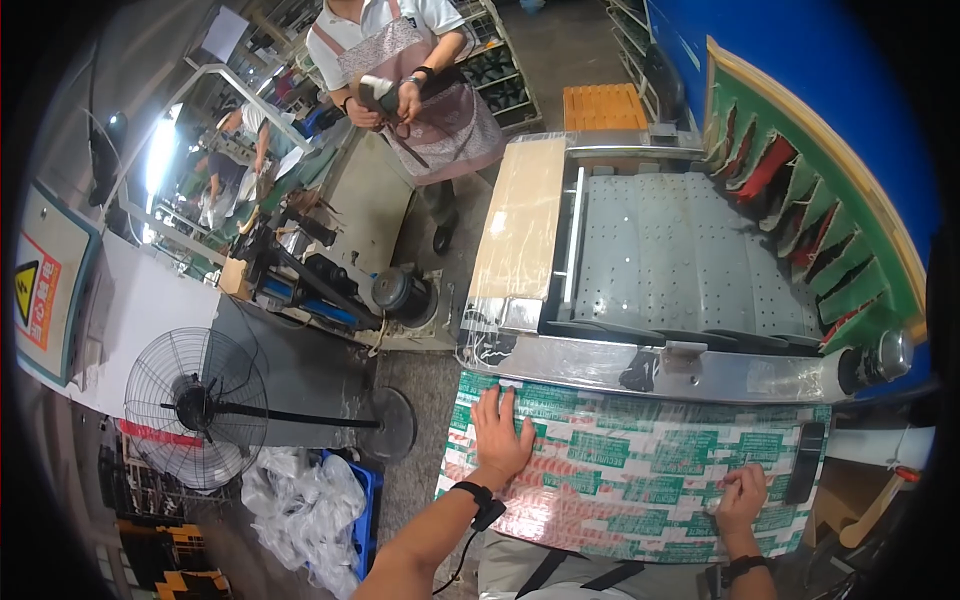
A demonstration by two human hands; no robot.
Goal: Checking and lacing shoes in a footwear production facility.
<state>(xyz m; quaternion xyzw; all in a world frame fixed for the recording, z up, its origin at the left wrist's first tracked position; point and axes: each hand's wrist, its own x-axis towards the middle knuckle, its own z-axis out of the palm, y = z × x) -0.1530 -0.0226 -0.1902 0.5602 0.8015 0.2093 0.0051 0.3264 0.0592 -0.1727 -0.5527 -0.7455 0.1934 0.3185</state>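
Note:
My left hand (pixel 501 437) lies with its fingers stretched out near the far left edge of a work surface (pixel 620 480) covered in green, white and reddish printed film. A small white bit (pixel 511 383) shows just past its fingertips. On the right side of the same surface rests my right hand (pixel 741 494), its fingers curled in; whether anything is inside them is hidden. A dark, flat, oblong object (pixel 806 463) lies along the right edge, beyond my right hand. Both wrists wear black bands.
Ahead stands a conveyor (pixel 690 245) with perforated grey plates and a cardboard-covered side (pixel 520 225). A green frame with fabric strips (pixel 820 220) borders it. At left are a standing fan (pixel 195 408) and a blue crate with plastic bags (pixel 305 505). A co-worker (pixel 410 90) holds a shoe (pixel 380 95).

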